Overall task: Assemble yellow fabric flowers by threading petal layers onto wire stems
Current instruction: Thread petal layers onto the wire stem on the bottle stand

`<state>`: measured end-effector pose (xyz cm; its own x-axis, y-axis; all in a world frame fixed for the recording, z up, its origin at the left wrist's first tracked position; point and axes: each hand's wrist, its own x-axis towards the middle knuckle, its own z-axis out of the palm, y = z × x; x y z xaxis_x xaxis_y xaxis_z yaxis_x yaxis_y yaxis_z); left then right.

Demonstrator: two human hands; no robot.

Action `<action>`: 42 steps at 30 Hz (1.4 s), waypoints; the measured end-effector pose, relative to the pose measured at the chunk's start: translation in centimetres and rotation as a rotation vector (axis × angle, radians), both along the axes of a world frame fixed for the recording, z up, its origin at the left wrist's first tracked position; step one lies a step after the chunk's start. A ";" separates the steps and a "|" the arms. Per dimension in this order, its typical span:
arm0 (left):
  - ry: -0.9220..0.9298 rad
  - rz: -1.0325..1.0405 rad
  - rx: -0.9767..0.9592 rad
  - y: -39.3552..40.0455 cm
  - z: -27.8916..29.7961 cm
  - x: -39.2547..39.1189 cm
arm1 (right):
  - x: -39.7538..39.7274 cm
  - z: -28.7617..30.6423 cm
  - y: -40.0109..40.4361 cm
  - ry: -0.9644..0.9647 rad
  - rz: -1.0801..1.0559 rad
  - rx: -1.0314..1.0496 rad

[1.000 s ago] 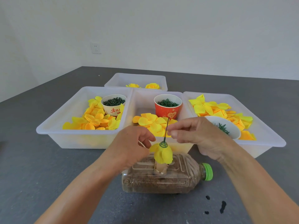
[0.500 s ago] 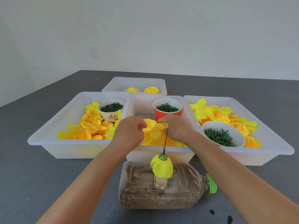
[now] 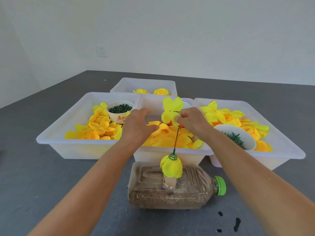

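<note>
Dark grey tabletop [image 3: 42,193]: bears everything listed below; a few black spots near its front right.

Four translucent white plastic trays: left tray [image 3: 56,138], middle tray [image 3: 170,155], right tray [image 3: 281,155] and far tray [image 3: 144,82]. The first three hold loose yellow petal layers and cups of small green parts; the far one holds two finished yellow flowers [image 3: 160,91]. Risk: a forearm crossing the middle tray's near rim could drag it toward the bottle.

Clear plastic bottle with green cap, lying on its side and part-filled with brown grit [image 3: 170,193]: serves as the stand. Risk: it is round-shouldered, so a sideways push on the stem could rock it.

Left hand [image 3: 136,126]: low over the middle tray's petals, fingers loosely curled; whether it grips a petal, I cannot tell.

Right hand [image 3: 192,121]: thumb and fingers pinched on the lobed yellow fabric petal layer [image 3: 171,110], raised above the middle tray.

Half-built yellow flower with green calyx disc [image 3: 171,166]: hangs inverted over a cut opening in the bottle.

Thin dark green wire stem [image 3: 176,140]: rises from the calyx, tip free, below the held layer. Risk: the limp layer may fold and hide its centre hole, so the tip misses or pierces the fabric elsewhere; pressing down could bend the wire.
</note>
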<state>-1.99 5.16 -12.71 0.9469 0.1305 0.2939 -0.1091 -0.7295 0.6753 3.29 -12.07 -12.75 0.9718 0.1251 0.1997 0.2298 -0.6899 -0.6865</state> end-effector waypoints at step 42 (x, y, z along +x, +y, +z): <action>0.170 -0.404 -1.141 -2.5 7.1 -5.1 | -8.7 6.6 -1.4 0.228 0.307 0.942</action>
